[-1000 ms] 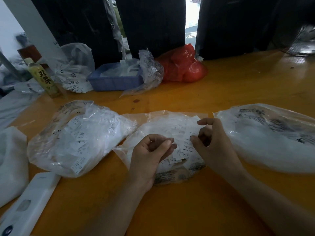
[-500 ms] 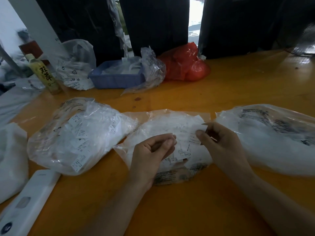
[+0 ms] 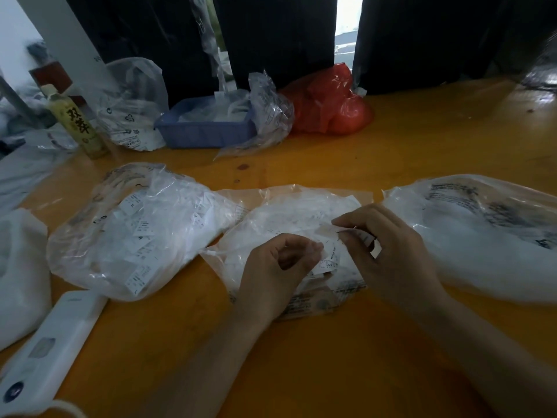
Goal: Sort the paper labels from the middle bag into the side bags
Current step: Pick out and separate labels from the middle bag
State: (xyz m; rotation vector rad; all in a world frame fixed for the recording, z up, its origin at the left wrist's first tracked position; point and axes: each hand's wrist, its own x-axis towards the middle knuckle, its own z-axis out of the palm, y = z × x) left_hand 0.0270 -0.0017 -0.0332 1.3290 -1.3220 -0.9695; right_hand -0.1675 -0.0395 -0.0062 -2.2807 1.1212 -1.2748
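Head view: middle bag (image 3: 289,212) at centre frame on the orange counter (image 3: 346,357), flanked by left bag (image 3: 132,233) and right bag (image 3: 482,233); left hand (image 3: 277,267) and right hand (image 3: 388,251) each pinch paper labels (image 3: 330,257) above it, step judged picking-and-reading, next calls for carrying each label sideways.

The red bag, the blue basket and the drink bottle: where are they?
red bag (image 3: 327,104), head view, its crinkled front.
blue basket (image 3: 205,134), head view, its front wall.
drink bottle (image 3: 77,123), head view, its printed label.
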